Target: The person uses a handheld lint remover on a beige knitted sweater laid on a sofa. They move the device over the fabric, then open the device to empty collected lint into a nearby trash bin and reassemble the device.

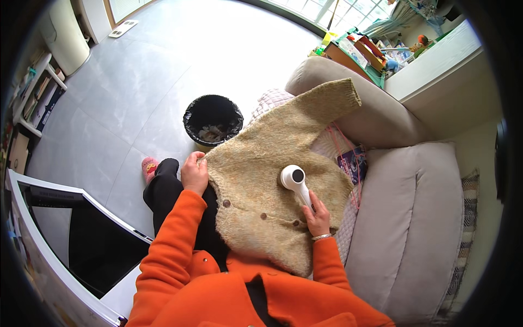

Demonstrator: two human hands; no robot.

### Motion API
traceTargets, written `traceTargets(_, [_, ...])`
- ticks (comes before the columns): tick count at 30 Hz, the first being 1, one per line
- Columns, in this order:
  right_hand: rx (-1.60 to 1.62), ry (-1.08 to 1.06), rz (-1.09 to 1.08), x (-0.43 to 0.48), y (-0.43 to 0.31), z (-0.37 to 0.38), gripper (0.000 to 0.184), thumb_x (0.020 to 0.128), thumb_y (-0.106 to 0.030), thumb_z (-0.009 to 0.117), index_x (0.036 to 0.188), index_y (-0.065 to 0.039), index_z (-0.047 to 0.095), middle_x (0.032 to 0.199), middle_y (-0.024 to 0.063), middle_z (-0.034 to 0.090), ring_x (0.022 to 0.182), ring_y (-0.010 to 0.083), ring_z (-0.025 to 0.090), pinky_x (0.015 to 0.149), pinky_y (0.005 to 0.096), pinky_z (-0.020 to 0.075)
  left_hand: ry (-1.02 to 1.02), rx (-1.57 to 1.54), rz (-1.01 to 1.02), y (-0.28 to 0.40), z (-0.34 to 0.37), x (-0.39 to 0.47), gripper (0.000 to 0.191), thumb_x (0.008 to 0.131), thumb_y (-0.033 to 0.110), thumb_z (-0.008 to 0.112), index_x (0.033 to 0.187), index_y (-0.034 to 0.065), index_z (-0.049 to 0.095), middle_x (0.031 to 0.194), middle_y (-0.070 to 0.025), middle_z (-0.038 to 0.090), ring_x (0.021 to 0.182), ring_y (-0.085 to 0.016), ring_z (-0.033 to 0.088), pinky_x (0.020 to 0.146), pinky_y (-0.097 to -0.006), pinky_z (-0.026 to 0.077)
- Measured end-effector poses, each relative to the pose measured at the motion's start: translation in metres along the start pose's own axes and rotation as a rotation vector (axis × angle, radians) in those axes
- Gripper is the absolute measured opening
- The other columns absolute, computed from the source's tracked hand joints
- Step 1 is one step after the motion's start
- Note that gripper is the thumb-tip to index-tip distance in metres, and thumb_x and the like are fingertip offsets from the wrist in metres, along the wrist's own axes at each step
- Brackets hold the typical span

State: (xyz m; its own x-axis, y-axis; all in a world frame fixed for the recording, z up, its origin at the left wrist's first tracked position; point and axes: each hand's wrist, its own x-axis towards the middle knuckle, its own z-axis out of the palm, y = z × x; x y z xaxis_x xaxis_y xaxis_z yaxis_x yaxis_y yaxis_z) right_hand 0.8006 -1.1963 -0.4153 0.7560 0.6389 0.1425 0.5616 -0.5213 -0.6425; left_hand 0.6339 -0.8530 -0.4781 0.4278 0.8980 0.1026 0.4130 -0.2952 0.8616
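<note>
A beige-green knitted cardigan [261,171] with brown buttons lies spread over my lap and the sofa, one sleeve stretched towards the armrest. My left hand [194,173] pinches the cardigan's edge at its left side, near the bin. In my right hand [317,216] is the handle of a white electric fabric shaver [293,178]; its round head rests on or just over the middle of the knit, and whether they touch cannot be told. The underside of the shaver's head is hidden.
A bin [213,119] with a black liner holds some waste beside my knee. A grey sofa [408,220] is on the right, with pink hangers [358,192] and a purple package [350,163] on it. At the left stands a white-framed table [81,192] with a dark top.
</note>
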Motion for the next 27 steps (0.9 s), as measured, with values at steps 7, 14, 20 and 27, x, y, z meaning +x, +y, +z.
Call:
traceTargets(7, [0.087,-0.001,-0.13,0.053,-0.028,0.054,0.054,0.086,-0.023,0.069,0.136,-0.015,0.052,0.107,0.0178,0.064,0.089,0.032,0.066,0.075,0.0382,0.0527,0.017,0.022,0.042,0.0,-0.002,0.0,0.018,0.082,0.012,0.062,0.099,0.0044,0.062,0.097,-0.0158,0.066,0.089,-0.035,0.063,0.078,-0.0405,0.049])
traceTargets(14, [0.039,-0.046,-0.115,0.053,-0.026,0.06,0.054,0.084,-0.019,0.069,0.135,-0.013,0.052,0.103,0.0166,0.063,0.084,0.0298,0.063,0.073,0.0368,0.0511,-0.009,0.014,-0.005,0.006,-0.003,-0.001,0.018,0.082,0.009,0.062,0.099,0.004,0.063,0.094,-0.0163,0.067,0.087,-0.033,0.064,0.077,-0.0385,0.051])
traceTargets(20, [-0.084,0.159,-0.006,0.005,0.029,-0.004,0.054,0.085,-0.018,0.069,0.136,-0.012,0.052,0.103,0.0168,0.065,0.085,0.0307,0.065,0.075,0.0382,0.0518,0.005,-0.005,0.061,-0.001,-0.002,0.001,0.019,0.081,0.01,0.062,0.099,0.0042,0.063,0.096,-0.016,0.066,0.09,-0.033,0.063,0.08,-0.0387,0.049])
traceTargets(27, [0.015,0.227,0.017,0.008,0.027,0.004,0.053,0.085,-0.015,0.068,0.135,-0.008,0.052,0.11,0.0196,0.065,0.093,0.0298,0.066,0.081,0.0361,0.0517,0.005,0.008,0.055,-0.003,-0.001,0.001,0.018,0.082,0.011,0.062,0.099,0.0042,0.062,0.097,-0.0151,0.066,0.091,-0.034,0.063,0.08,-0.0391,0.049])
